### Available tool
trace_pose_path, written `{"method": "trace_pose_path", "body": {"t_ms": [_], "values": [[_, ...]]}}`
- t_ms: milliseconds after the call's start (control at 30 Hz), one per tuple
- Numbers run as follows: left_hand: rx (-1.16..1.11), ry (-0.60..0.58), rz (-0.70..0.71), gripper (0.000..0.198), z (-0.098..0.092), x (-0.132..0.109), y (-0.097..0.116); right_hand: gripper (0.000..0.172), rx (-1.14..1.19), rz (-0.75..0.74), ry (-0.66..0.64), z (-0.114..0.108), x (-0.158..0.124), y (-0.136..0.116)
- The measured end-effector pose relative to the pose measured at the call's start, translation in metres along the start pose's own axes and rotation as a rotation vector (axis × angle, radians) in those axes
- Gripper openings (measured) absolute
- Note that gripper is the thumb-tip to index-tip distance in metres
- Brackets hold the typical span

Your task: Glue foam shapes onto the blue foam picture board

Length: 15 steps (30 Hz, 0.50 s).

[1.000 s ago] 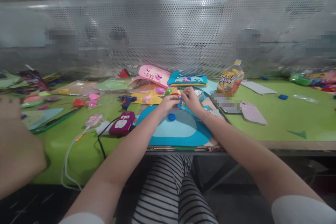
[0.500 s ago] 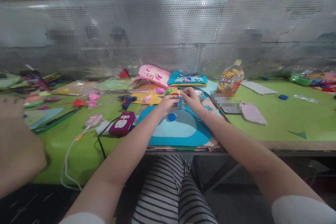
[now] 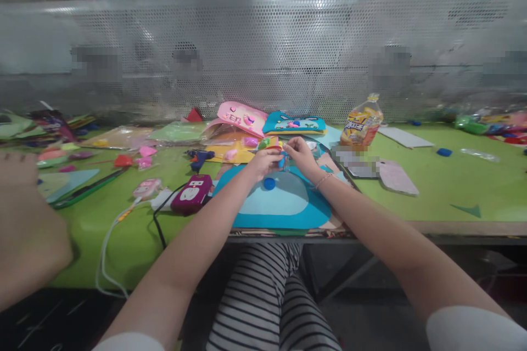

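Observation:
Above a blue sheet (image 3: 319, 214) with a light blue rounded panel (image 3: 288, 197), my hands are close together. My left hand (image 3: 265, 163) is closed on a small blue object (image 3: 281, 162). Right beside it my right hand (image 3: 300, 152) has its fingers pinched; whatever they hold is too small to make out. A round blue piece (image 3: 269, 184) lies on the panel below my left hand. Behind my hands are a pink decorated piece (image 3: 242, 116) and a teal decorated pouch (image 3: 294, 124).
A person's arm (image 3: 33, 236) rests at the far left. Nearby are a purple box (image 3: 191, 194) with cables and a blue glue gun (image 3: 201, 159). A drink bottle (image 3: 361, 123) and a pink phone (image 3: 397, 177) sit on the right. A perforated metal screen (image 3: 255, 55) stands behind.
My right hand has shifted very slightly left, toward the blue object. My left hand has hardly moved.

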<state>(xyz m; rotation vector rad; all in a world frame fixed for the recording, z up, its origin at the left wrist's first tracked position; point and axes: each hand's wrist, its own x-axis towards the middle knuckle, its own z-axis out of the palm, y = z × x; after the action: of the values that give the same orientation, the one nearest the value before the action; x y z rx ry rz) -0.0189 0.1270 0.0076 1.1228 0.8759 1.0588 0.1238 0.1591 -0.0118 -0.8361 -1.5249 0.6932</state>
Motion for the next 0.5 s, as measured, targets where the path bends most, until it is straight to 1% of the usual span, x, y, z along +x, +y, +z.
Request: {"method": "trace_pose_path", "body": {"t_ms": [200,400,500], "values": [[-0.008,0.014,-0.006,0.009,0.0017,-0.0017,0.0021,0.031,0.006,0.007,-0.014,-0.0005,0.0003,0.0017],[-0.031,0.028,-0.02,0.01,0.0027,-0.0026,0.004,0.032,0.069,0.097,-0.006,0.0002,-0.0002,0.0019],[-0.038,0.012,-0.026,0.01,0.0023,-0.0021,0.004,0.034,0.114,0.103,-0.04,0.0015,-0.0016,-0.001]]}}
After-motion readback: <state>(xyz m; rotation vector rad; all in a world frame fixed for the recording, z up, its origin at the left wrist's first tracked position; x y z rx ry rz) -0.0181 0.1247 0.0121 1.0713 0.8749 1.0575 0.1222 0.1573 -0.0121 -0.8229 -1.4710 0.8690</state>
